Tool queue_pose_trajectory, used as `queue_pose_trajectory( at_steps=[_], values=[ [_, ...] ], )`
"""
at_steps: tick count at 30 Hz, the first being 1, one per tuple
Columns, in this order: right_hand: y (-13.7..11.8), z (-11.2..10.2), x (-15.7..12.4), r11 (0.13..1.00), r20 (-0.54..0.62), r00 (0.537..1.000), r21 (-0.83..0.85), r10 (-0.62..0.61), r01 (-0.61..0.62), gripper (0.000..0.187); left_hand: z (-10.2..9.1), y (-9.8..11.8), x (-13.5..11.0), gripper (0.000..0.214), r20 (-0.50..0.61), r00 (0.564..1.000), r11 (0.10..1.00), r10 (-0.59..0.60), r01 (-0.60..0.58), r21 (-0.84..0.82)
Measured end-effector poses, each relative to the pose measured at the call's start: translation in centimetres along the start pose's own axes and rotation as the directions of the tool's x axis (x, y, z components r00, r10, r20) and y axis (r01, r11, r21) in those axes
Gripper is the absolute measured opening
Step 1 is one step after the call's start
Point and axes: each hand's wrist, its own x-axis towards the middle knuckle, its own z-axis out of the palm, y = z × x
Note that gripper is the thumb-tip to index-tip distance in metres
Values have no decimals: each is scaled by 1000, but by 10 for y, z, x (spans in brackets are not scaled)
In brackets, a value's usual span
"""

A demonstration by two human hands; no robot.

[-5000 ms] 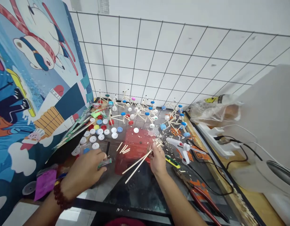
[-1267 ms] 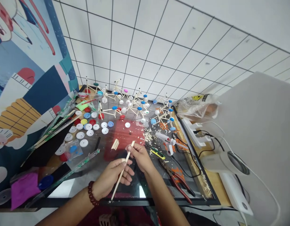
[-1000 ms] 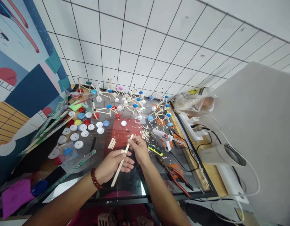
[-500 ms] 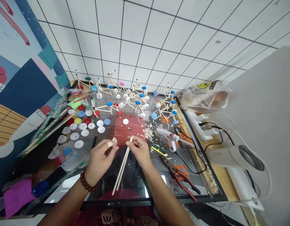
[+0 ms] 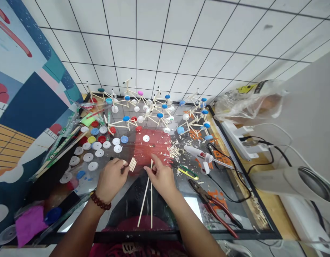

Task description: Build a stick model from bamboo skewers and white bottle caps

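Note:
My left hand (image 5: 113, 182), wearing a bead bracelet (image 5: 100, 202), is beside several short wooden sticks (image 5: 132, 164) that lie side by side on the table. Its thumb and forefinger are slightly apart, close to the sticks' ends. Two long thin wooden sticks (image 5: 151, 203) lie under my right hand (image 5: 163, 178), spread in a narrow V toward the near edge. The right thumb and forefinger are spread over their upper ends. Beyond both hands is a red patch (image 5: 143, 151) with a white bottle cap (image 5: 146, 138) on it.
Stick-and-cap frames (image 5: 159, 116) stand at the back. Loose caps (image 5: 93, 166) cover the left side. To the right are wood chips (image 5: 175, 150), yellow-green snips (image 5: 188, 174), a white glue gun (image 5: 198, 155) with a cable, and red-handled pliers (image 5: 214, 208).
The short sticks have left my left fingers and lie on the table. My right fingers have opened, and the two long sticks have spread apart. The view has shifted slightly.

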Motion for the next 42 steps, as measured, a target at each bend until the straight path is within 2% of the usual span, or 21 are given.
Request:
queue_pose_trajectory(
  at_steps=[3,7,12,19,23,29,35,42],
  values=[
    [-4,-1,-2,991,33,999,-130,-25,29,55,1,5,2,13,-1,1000,1000,-3,3,12],
    [-2,0,-3,982,31,997,-177,-64,68,55,4,11,3,13,13,1000,993,7,-8,116],
    [1,-2,-4,991,-60,992,-91,-107,101,56,5,14,1,16,-29,999,975,35,-28,221],
    [1,-3,-2,992,-138,983,8,-123,125,46,1,17,0,21,56,998,970,41,-53,235],
    [0,-4,-1,988,-170,975,32,-144,151,43,1,16,0,17,76,996,970,56,-72,233],
    [5,-3,0,988,-204,968,27,-143,152,40,3,14,-3,15,8,993,959,117,-115,261],
    [7,1,-1,976,-222,952,9,-211,219,34,5,3,-5,16,-53,985,958,164,-146,247],
    [4,2,-1,969,-178,952,-33,-248,246,26,9,-3,-10,15,-134,960,956,246,-218,196]
  ],
)
